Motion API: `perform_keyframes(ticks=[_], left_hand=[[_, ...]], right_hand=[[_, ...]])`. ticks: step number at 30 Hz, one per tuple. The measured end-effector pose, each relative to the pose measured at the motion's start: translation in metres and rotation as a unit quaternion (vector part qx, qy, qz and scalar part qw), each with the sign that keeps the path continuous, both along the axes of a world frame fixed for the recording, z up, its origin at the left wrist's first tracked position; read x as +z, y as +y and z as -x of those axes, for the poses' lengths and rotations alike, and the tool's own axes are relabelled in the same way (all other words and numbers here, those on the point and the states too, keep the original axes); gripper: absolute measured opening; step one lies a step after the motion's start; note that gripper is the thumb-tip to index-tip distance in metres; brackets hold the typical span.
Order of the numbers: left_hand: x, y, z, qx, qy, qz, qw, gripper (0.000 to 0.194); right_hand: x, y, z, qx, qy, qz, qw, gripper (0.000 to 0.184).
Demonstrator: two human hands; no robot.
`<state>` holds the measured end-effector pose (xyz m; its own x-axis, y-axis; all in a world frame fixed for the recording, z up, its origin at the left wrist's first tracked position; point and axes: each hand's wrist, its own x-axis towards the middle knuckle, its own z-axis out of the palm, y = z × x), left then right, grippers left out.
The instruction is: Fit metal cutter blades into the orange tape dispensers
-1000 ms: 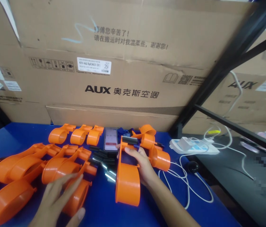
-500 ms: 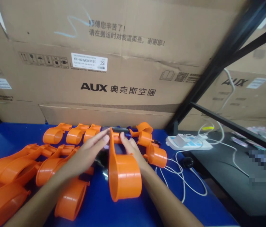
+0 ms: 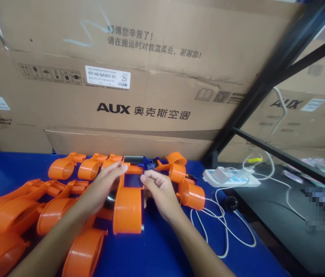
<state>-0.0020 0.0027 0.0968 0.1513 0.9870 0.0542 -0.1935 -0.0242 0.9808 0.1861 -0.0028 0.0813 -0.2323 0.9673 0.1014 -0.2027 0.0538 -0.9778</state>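
Beyond the grip, a large cardboard box (image 3: 150,77) walls off the blue table (image 3: 162,246); right of it, a black metal frame (image 3: 250,94) slants upward.

Glossy orange plastic rings (image 3: 128,211); matt brown cardboard box (image 3: 150,77); smooth blue tabletop (image 3: 162,250).

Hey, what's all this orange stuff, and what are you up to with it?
A person's left hand grips the upper part of an orange looped piece, which has a dark cylinder across its top. The right hand is close by, fingertips just below a blue part; whether they touch it is unclear. More orange pieces lie on both sides on the blue table, in front of a big cardboard box.
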Motion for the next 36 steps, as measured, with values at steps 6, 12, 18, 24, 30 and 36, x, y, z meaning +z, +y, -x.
perform_keyframes(ticks=[6,12,18,24,30,36], left_hand=[[0.005,-0.005,-0.004,-0.056,-0.002,0.009,0.998,0.033],[0.004,-0.003,-0.004,-0.066,0.005,-0.029,0.997,0.034],[-0.003,0.002,-0.001,-0.064,0.029,-0.048,0.996,0.036],[-0.002,0.002,-0.002,-0.058,0.04,-0.053,0.996,0.033],[-0.002,0.0,-0.002,-0.044,0.04,-0.041,0.997,0.036],[-0.001,-0.004,-0.001,-0.022,0.01,0.008,1.0,0.031]], right_hand=[[-0.001,-0.006,0.009,-0.086,-0.068,-0.042,0.993,0.026],[0.003,-0.006,0.011,-0.116,-0.126,-0.078,0.982,0.024],[0.0,-0.009,0.011,-0.137,-0.177,-0.107,0.969,0.028],[-0.002,-0.011,0.014,-0.159,-0.177,-0.113,0.965,0.034],[0.0,-0.013,0.015,-0.162,-0.159,-0.105,0.968,0.035],[-0.003,-0.01,0.017,-0.105,-0.123,-0.07,0.984,0.034]])
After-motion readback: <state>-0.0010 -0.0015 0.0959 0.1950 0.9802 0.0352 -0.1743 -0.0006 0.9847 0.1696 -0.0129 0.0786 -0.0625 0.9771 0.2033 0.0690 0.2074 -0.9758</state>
